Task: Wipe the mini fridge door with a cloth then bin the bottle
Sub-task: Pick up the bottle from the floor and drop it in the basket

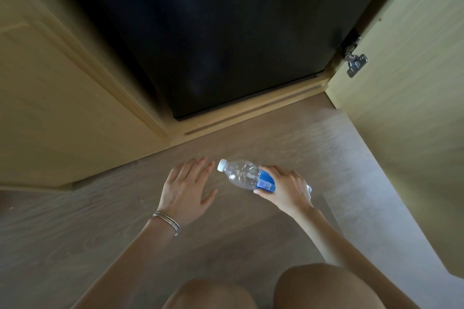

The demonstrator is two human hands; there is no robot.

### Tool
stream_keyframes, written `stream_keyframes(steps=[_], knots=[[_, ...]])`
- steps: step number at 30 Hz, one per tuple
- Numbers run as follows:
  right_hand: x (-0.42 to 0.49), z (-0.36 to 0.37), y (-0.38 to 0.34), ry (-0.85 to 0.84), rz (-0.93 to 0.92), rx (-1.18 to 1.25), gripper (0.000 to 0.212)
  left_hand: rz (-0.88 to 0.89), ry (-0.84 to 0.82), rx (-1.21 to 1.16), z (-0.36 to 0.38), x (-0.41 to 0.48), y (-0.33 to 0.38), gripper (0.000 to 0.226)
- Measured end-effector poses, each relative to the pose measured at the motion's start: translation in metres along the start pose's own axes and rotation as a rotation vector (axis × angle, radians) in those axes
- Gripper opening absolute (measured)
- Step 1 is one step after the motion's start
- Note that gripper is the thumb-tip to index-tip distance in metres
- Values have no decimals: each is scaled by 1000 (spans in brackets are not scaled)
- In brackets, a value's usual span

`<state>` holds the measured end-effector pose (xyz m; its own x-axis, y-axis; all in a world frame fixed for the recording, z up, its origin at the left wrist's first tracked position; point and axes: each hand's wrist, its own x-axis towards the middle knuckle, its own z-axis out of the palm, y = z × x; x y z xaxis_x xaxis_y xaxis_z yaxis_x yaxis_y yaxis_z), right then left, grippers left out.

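Note:
The black mini fridge door [213, 32] fills the top of the head view, set inside a light wooden cabinet. Below it, over the wood floor, my right hand [285, 189] is shut around a clear empty plastic bottle [242, 174] with a white cap and a blue label; the bottle lies nearly level, cap pointing left. My left hand [187, 188] hovers just left of the cap, palm down, fingers spread, holding nothing. A thin metal bangle sits on its wrist. No cloth and no bin are in view.
The cabinet door [411, 95] stands swung open on the right, with a metal hinge [355, 60] near its top. A closed cabinet panel [62, 108] flanks the left. My bare knees [321, 288] are at the bottom edge over the wood-grain floor [75, 233].

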<state>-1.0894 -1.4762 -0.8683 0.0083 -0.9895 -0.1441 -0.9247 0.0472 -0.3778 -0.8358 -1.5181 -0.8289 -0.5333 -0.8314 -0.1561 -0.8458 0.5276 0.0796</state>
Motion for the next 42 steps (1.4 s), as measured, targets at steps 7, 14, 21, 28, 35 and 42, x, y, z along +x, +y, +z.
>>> stream_keyframes(steps=[7,14,21,28,35,42], knots=[[-11,-95,-15,-7,164,135,61,25,93,5,-76,11,12,56],[-47,-253,-59,47,351,290,55,116,210,-8,-231,-1,48,55],[-123,-435,-131,74,386,343,52,190,238,-31,-414,-40,92,53],[-191,-609,-211,188,369,293,53,281,278,-38,-586,-83,117,51],[-229,-727,-263,302,463,328,54,380,273,-36,-711,-97,130,53],[-263,-779,-280,400,598,346,59,498,289,-53,-766,-93,154,53]])
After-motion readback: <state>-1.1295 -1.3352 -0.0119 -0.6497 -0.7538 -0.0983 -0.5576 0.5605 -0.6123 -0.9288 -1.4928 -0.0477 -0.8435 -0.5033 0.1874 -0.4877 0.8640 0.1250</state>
